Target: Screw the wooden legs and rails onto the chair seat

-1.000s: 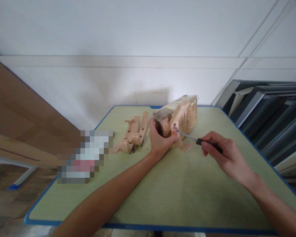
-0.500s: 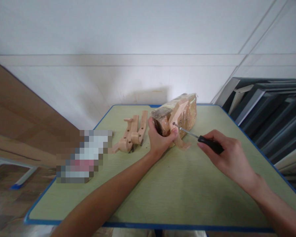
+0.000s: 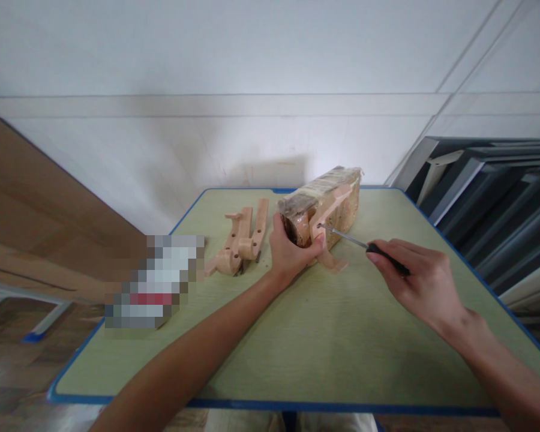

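My left hand grips the near end of a tape-wrapped block on the table, thumb pressed on a pale wooden hook piece that lies against the block's side. In my right hand is a screwdriver with a black handle, held by closed fingers. Its metal shaft points left, and the tip meets a dark hole in the wooden piece. Whether a screw sits in that hole is too small to tell. More wooden hook pieces with dark holes lie left of my left hand.
The green table has a blue edge. A blurred-out flat object lies at its left side. Large brown cardboard leans at the left, dark framed panels stand at the right, and a white wall rises behind.
My right hand has shifted slightly right and its hold on the screwdriver handle has turned a little. The tip stays at the hole, and my left hand keeps its grip.
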Motion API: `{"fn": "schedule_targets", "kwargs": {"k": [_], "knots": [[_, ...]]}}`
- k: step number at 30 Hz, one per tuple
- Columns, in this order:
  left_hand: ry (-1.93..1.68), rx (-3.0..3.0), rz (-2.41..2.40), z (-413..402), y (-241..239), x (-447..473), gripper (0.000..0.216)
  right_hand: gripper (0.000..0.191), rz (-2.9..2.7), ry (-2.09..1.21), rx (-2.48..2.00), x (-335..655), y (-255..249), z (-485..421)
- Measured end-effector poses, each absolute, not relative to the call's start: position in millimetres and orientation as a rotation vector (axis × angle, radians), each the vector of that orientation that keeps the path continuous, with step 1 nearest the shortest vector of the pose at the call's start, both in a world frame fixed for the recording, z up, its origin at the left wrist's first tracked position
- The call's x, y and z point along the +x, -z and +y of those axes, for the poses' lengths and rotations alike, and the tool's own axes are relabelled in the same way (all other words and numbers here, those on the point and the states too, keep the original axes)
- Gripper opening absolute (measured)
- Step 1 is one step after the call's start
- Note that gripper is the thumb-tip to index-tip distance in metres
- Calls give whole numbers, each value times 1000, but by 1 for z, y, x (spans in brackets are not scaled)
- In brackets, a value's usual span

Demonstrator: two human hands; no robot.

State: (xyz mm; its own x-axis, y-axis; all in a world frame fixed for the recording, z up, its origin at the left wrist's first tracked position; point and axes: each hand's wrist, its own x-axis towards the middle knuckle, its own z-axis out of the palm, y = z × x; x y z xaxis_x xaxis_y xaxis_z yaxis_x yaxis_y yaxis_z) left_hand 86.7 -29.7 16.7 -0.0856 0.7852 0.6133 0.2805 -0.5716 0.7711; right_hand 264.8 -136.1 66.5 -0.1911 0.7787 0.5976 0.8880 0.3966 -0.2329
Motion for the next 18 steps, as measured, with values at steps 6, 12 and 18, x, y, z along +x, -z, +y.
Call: {"fn": "schedule_targets", "kwargs": {"k": [6,12,18], "knots": [[-1691,1813,1134,-29,-17,86,53,11,-2033,200,-1411,264,-65,-136],[-1650,1770,1144,-30,-18,86,54,10,-2012,172,-1415,263,-64,-135],[-1566,1724,1095,-31,-18,84,60,10,-2007,156,-1420,262,-63,-134]]}}
